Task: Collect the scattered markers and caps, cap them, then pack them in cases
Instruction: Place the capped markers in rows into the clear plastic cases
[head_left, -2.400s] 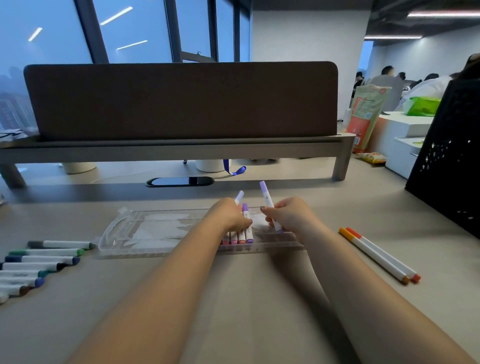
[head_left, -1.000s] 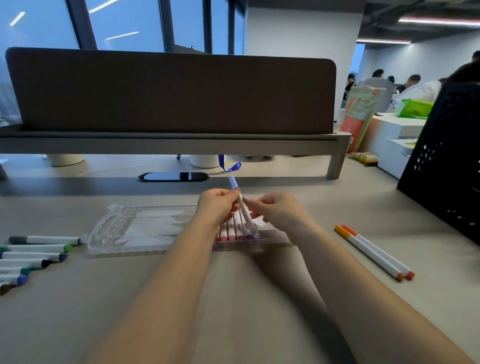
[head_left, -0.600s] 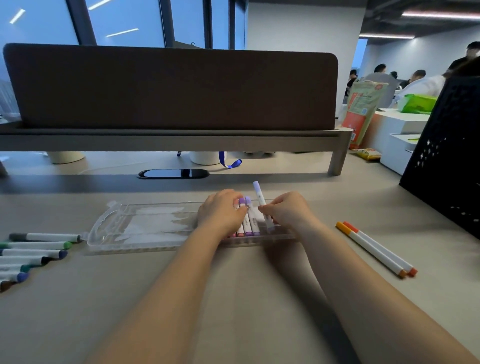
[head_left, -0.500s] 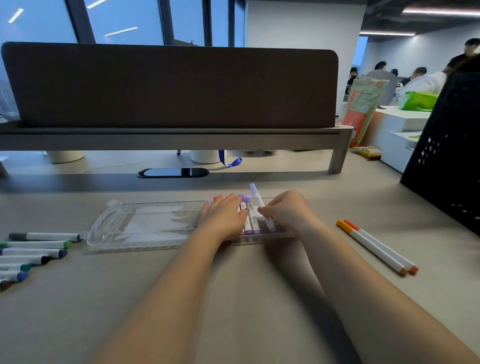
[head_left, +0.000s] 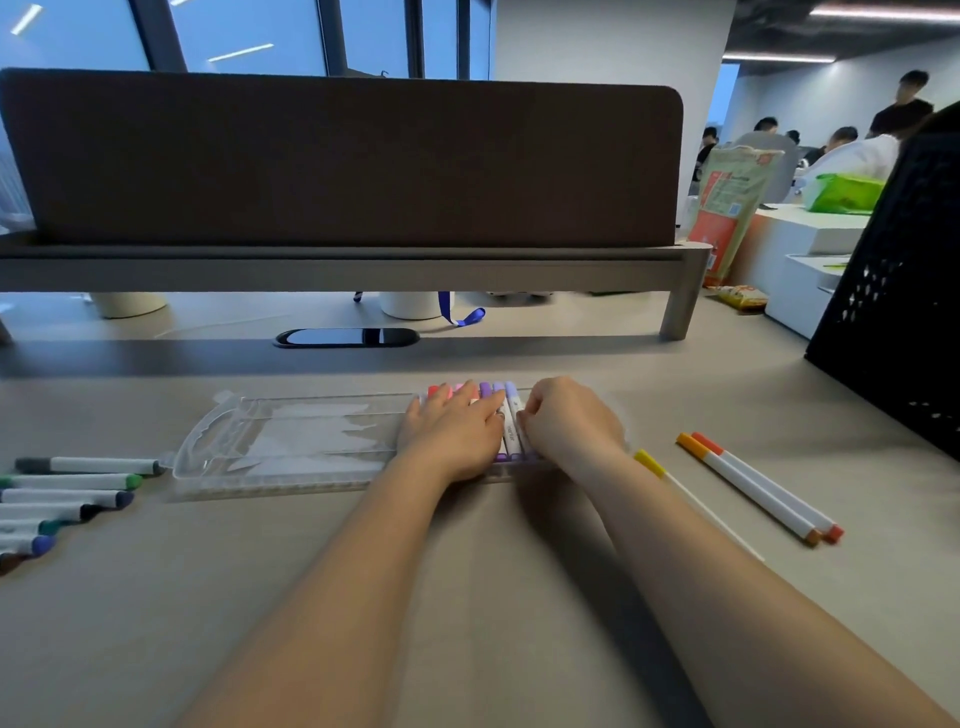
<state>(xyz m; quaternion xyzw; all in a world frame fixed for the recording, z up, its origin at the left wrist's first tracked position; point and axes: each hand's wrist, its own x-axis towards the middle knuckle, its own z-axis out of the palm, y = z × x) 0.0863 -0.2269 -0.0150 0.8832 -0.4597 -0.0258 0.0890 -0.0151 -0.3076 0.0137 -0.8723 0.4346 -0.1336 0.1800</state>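
a clear plastic case (head_left: 291, 441) lies flat on the desk (head_left: 467, 597), long side across the view, its left and middle part unfilled. at its right end a row of markers (head_left: 485, 391) lies side by side, with red, pink and purple caps pointing away from the person. the left hand (head_left: 452, 434) rests palm down on this row, its fingers straight and close together, pressing flat over the markers and curled round none of them. the right hand (head_left: 569, 423) sits just beside it at the case's right end, its fingers curled inward with the tips against the rightmost lilac-capped marker (head_left: 513, 423), which lies level with the others; whether they pinch it or only touch it cannot be told. a yellow-capped marker (head_left: 649, 462) lies on the desk touching the right forearm, partly hidden by it. two orange-capped markers (head_left: 758, 486) lie together at a slant further right, apart from the case. a group of loose markers (head_left: 67, 488) with grey, green, blue and dark caps lies stacked in rows at the desk's left edge, the nearest just beside the case's left end. a black crate (head_left: 898, 291) stands at the far right, and a dark divider panel (head_left: 337, 161) rises behind.
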